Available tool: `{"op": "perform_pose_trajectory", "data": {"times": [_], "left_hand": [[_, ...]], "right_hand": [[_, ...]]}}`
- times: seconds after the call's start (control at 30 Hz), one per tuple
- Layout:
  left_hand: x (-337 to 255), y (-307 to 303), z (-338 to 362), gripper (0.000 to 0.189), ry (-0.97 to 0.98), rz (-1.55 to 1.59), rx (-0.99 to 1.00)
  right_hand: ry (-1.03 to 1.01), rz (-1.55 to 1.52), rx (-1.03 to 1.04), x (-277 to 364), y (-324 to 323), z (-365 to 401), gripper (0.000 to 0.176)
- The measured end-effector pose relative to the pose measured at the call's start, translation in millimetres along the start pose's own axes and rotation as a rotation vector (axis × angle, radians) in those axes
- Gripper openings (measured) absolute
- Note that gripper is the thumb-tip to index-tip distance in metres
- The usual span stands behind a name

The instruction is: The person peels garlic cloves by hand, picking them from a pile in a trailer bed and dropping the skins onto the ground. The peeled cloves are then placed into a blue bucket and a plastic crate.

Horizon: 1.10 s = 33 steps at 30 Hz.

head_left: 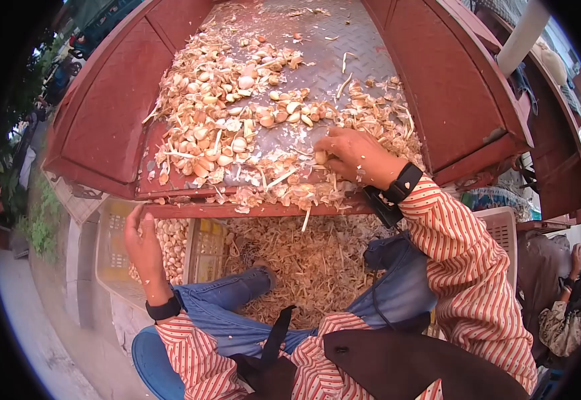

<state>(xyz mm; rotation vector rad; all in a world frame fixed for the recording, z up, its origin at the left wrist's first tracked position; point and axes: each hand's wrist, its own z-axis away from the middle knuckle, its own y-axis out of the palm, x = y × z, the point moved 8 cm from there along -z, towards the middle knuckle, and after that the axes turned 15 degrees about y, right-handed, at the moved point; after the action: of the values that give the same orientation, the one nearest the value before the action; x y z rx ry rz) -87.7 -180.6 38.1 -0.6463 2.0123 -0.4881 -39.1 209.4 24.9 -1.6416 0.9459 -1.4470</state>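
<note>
Garlic cloves (200,143) and loose papery skins are heaped on the left part of a red metal truck bed (364,40). A short row of cloves (290,112) lies near the middle, with more skins (377,110) to its right. My right hand (354,157) is over the bed's near part, its thumb and fingers pinched round a garlic clove (321,157). My left hand (142,240) is at the bed's front edge on the left, above a crate of cloves; its fingers are apart and nothing shows in them.
Below the front edge, a yellowish crate (107,247) holds many cloves. Skins and stalks (304,267) cover the ground between my legs. Red side panels (107,107) flank the bed. Another crate (504,230) stands at right. Another person's arm (574,267) shows at far right.
</note>
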Motion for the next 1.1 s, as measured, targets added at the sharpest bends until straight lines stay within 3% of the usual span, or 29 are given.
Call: {"op": "perform_pose_trajectory", "data": {"times": [0.13, 0.17, 0.23, 0.3, 0.33, 0.43, 0.47, 0.57, 0.77, 0.87, 0.97, 1.1], "left_hand": [[-109.3, 105.4, 16.7, 0.031, -0.026, 0.567, 0.263], [-117.3, 130.7, 20.4, 0.032, 0.112, 0.514, 0.316], [-140.2, 170.9, 27.5, 0.032, 0.133, 0.533, 0.396], [-148.3, 197.7, 35.4, 0.029, 0.041, 0.752, 0.371], [-150.8, 205.4, 37.9, 0.028, -0.004, 0.860, 0.364], [-145.1, 210.6, 46.1, 0.026, -0.232, 0.946, 0.396], [-144.4, 210.6, 48.9, 0.026, -0.248, 0.958, 0.383], [-150.0, 200.7, 45.4, 0.020, -0.168, 0.918, 0.299], [-170.5, 178.1, 42.0, 0.017, 0.039, 0.857, 0.213], [-172.5, 173.8, 45.6, 0.016, 0.071, 0.814, 0.254], [-163.0, 178.4, 53.7, 0.020, -0.099, 0.915, 0.253], [-152.4, 184.0, 57.6, 0.026, -0.312, 1.250, 0.215]], "right_hand": [[-0.062, -0.064, -0.038, 11.2, 1.4, -8.0, 0.021], [-0.071, -0.076, -0.049, 16.6, 0.2, -6.0, 0.021], [-0.089, -0.131, -0.046, 34.6, -6.8, 3.9, 0.027], [-0.054, -0.186, -0.021, 48.2, -12.0, 12.1, 0.031], [-0.090, -0.121, -0.148, 44.9, -9.9, 15.4, 0.035], [-0.157, -0.212, -0.239, 48.7, -11.0, 22.5, 0.035], [-0.119, -0.221, -0.176, 47.3, -7.5, 20.8, 0.030], [-0.140, -0.266, -0.142, 48.3, -9.5, 19.0, 0.024], [-0.166, -0.302, 0.061, 57.6, -19.1, 24.0, 0.030], [-0.246, -0.312, -0.012, 62.3, -20.2, 29.9, 0.019], [-0.303, -0.360, -0.105, 65.3, -23.6, 31.5, 0.022], [-0.093, -0.694, 0.196, 50.5, -5.7, 19.4, 0.028]]}}
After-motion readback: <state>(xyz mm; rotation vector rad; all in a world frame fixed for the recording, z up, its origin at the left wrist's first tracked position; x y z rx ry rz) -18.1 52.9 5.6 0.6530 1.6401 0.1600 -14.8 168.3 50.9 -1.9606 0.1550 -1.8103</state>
